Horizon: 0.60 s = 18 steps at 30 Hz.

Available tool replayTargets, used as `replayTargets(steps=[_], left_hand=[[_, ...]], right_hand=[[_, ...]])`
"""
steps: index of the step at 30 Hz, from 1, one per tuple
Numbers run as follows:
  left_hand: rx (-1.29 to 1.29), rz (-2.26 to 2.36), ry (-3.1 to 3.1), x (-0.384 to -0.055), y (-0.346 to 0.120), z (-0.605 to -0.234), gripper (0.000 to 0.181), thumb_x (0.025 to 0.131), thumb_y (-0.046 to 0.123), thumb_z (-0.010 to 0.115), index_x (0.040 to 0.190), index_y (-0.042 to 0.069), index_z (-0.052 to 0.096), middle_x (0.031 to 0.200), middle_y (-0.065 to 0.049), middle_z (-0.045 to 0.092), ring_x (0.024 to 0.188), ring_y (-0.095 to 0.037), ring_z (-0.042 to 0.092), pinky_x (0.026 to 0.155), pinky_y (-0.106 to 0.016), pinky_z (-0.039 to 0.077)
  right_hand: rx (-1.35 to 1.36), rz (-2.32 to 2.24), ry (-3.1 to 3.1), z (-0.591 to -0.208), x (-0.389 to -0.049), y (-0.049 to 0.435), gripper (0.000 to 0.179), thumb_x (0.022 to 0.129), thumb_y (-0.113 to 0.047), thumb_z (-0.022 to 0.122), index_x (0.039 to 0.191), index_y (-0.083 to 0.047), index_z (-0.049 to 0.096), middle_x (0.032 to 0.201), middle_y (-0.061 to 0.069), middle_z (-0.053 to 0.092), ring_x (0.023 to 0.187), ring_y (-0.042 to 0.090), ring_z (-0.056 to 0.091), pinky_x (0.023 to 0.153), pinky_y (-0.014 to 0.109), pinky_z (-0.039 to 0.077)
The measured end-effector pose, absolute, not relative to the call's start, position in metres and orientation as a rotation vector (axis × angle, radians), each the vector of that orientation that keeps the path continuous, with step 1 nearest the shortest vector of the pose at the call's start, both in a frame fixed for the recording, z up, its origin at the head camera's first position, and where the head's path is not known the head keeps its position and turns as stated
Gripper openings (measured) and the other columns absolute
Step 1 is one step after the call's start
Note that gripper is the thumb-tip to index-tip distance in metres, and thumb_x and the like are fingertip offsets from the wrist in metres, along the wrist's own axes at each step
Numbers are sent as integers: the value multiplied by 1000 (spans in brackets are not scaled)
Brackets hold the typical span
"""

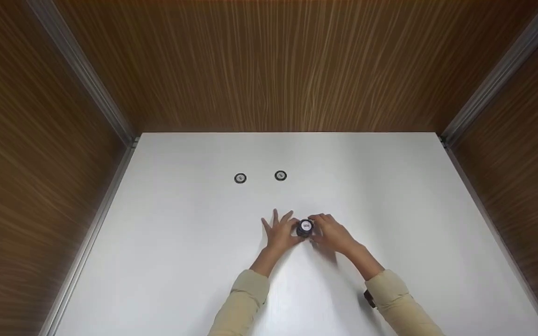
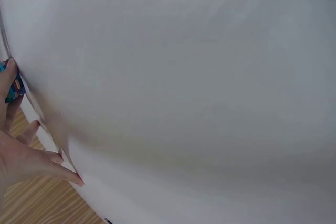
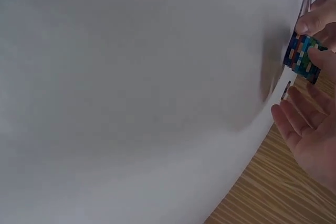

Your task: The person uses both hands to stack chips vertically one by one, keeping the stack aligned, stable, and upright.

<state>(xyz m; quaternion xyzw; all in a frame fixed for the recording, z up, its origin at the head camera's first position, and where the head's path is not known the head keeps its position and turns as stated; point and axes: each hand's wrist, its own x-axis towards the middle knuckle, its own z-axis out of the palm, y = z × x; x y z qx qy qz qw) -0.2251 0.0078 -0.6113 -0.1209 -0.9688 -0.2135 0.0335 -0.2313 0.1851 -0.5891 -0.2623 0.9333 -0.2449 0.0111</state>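
Note:
A stack of poker chips (image 1: 305, 227) with dark rims and a pale centre on the top chip stands on the white table, between both hands. My left hand (image 1: 279, 237) pinches its left side with thumb and index finger, the other fingers spread out. From the right, my right hand (image 1: 335, 235) holds the stack between thumb and fingers. The right wrist view gives the side of the stack (image 3: 304, 57), banded in blue, green, red and tan. Only part of the stack (image 2: 16, 86) shows in the left wrist view, beside the left thumb.
Two single poker chips lie flat farther back: a left one (image 1: 240, 178) and a right one (image 1: 280, 175). Wood-grain panels (image 1: 287, 65) enclose the white table (image 1: 180, 261) at the back and sides.

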Motion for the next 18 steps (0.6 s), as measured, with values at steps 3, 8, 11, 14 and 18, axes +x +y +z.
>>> replayTargets(steps=[3, 8, 11, 14, 18], left_hand=[[-369, -674, -2977, -225, 7, -610, 50, 66, 46, 77, 107, 21, 65, 132, -2, 49, 128, -45, 27, 94, -71, 15], [-371, -658, -2971, -225, 7, -609, 48, 67, 47, 76, 106, 22, 65, 132, -2, 50, 128, -44, 28, 94, -71, 16], [-374, -666, -2961, -225, 8, -611, 47, 66, 46, 77, 104, 21, 65, 131, -2, 50, 127, -45, 28, 93, -72, 16], [-380, -679, -2954, -225, 8, -611, 47, 66, 44, 78, 105, 20, 65, 131, -2, 50, 127, -45, 28, 93, -72, 15], [-387, -675, -2948, -226, 7, -612, 47, 67, 42, 78, 105, 20, 65, 132, -2, 50, 127, -46, 27, 93, -72, 15]], right_hand=[[-843, -750, 2922, -593, -232, 186, 46, 74, -10, 76, 114, 1, 56, 109, 13, 57, 104, 32, 52, 88, 45, 45], [-897, -775, 2972, -597, -233, 185, 35, 75, -10, 74, 105, 2, 60, 103, 13, 59, 97, 31, 55, 85, 42, 47], [-915, -761, 2988, -598, -233, 184, 31, 78, -10, 72, 104, 2, 60, 102, 12, 60, 96, 30, 56, 85, 41, 47], [-911, -734, 2993, -597, -233, 183, 31, 79, -10, 71, 105, 2, 60, 102, 13, 60, 96, 30, 56, 85, 41, 47], [-907, -717, 2995, -597, -233, 183, 31, 79, -11, 70, 105, 3, 60, 102, 14, 60, 96, 30, 56, 84, 42, 47]])
